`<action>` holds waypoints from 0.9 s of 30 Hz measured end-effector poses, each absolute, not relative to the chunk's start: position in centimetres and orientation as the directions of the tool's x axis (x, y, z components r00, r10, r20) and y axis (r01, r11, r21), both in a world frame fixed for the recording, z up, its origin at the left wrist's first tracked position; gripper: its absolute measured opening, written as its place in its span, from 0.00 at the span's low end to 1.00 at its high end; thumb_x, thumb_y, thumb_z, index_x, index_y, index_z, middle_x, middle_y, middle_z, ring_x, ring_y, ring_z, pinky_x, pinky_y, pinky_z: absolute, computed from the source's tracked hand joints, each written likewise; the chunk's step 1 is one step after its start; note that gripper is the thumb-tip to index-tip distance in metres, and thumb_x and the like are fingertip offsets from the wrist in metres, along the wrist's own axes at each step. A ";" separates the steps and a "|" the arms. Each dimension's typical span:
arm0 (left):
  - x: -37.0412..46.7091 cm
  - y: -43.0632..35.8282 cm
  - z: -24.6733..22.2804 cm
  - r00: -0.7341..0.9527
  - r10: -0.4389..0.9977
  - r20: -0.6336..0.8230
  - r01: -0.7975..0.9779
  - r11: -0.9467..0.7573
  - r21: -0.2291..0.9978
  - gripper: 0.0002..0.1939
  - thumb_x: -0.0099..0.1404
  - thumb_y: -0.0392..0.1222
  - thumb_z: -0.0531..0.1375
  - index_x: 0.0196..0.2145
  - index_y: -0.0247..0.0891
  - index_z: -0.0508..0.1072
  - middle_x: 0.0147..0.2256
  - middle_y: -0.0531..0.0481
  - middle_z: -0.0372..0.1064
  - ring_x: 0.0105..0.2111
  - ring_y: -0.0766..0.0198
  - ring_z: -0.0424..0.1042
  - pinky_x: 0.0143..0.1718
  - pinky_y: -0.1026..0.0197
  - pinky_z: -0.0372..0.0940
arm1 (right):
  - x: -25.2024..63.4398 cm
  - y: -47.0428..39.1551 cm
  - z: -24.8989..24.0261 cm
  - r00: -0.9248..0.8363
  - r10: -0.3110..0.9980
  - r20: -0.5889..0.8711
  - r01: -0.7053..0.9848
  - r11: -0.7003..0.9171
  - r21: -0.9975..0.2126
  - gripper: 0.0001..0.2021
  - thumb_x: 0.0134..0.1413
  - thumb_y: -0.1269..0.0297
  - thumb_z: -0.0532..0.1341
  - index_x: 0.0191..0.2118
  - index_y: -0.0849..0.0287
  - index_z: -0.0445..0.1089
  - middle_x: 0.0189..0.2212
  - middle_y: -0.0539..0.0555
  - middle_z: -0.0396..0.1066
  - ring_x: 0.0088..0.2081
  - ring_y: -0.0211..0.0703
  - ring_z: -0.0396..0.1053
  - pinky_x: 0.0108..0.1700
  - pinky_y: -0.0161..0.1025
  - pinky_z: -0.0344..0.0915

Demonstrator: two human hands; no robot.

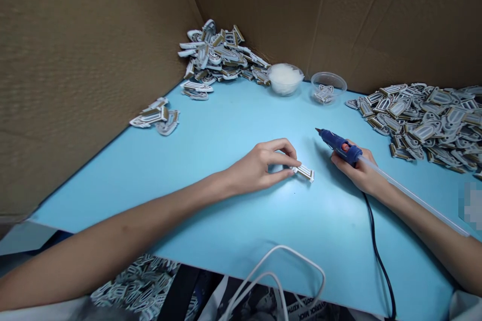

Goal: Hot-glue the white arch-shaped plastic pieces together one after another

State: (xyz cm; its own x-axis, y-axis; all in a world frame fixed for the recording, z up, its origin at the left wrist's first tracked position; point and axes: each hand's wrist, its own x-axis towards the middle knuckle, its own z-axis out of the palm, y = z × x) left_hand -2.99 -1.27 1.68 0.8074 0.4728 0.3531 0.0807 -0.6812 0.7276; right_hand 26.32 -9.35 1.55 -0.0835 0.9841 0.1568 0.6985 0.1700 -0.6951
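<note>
Between thumb and fingers, my left hand (268,165) pinches one end of a small white and gold plastic piece (304,172) just over the blue tabletop. My right hand (357,170) is wrapped round a blue hot glue gun (339,146) with a red-orange button. Its dark nozzle points up and left, apart from the piece. A long clear glue stick (410,193) sticks out of the gun's back and runs along my right forearm. A black cord (374,241) hangs from the gun to the table's front edge.
Similar pieces lie in a back-left pile (222,55), a right pile (425,118) and a small left group (156,116). One clear bowl (285,80) holds whitish material, another (329,88) a few pieces. Cardboard walls (263,5) surround the table (226,230). White cable (278,248) loops in front.
</note>
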 end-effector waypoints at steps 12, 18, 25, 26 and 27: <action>-3.1 -0.7 1.9 0.662 0.704 0.258 0.387 -0.615 0.687 0.12 0.74 0.45 0.60 0.44 0.37 0.82 0.39 0.46 0.81 0.33 0.62 0.74 0.39 0.59 0.69 | 26.4 -9.4 1.5 -0.086 0.985 0.152 0.708 0.168 -0.686 0.12 0.64 0.52 0.61 0.34 0.54 0.68 0.29 0.52 0.71 0.30 0.45 0.64 0.34 0.41 0.60; -3.5 0.0 1.1 0.675 0.673 0.304 0.517 -0.725 0.455 0.18 0.76 0.46 0.59 0.56 0.35 0.79 0.46 0.39 0.77 0.44 0.52 0.73 0.48 0.51 0.69 | 26.4 -9.3 1.5 -0.094 0.980 0.174 0.704 0.189 -0.685 0.11 0.64 0.53 0.61 0.34 0.54 0.68 0.29 0.51 0.70 0.29 0.44 0.64 0.34 0.41 0.59; -2.4 -2.5 1.1 0.860 0.358 0.364 0.201 -0.893 0.403 0.11 0.75 0.46 0.64 0.49 0.39 0.81 0.52 0.37 0.71 0.52 0.48 0.69 0.56 0.45 0.69 | 26.2 -9.3 1.6 -0.095 0.982 0.165 0.699 0.183 -0.691 0.12 0.64 0.52 0.61 0.34 0.54 0.67 0.28 0.51 0.70 0.29 0.44 0.63 0.34 0.41 0.60; -2.3 -2.8 1.0 0.866 0.351 0.357 0.190 -0.890 0.414 0.10 0.75 0.45 0.65 0.47 0.39 0.81 0.52 0.38 0.71 0.52 0.48 0.68 0.56 0.45 0.69 | 26.3 -9.3 1.6 -0.094 0.982 0.165 0.698 0.183 -0.692 0.12 0.64 0.52 0.61 0.33 0.53 0.67 0.28 0.50 0.70 0.28 0.44 0.63 0.33 0.41 0.59; -2.2 -3.0 0.9 0.868 0.350 0.352 0.187 -0.888 0.421 0.08 0.74 0.44 0.65 0.46 0.39 0.81 0.51 0.39 0.71 0.52 0.49 0.68 0.57 0.44 0.69 | 26.3 -9.3 1.6 -0.090 0.982 0.166 0.698 0.181 -0.693 0.12 0.64 0.52 0.61 0.33 0.53 0.67 0.27 0.50 0.69 0.28 0.43 0.62 0.33 0.40 0.59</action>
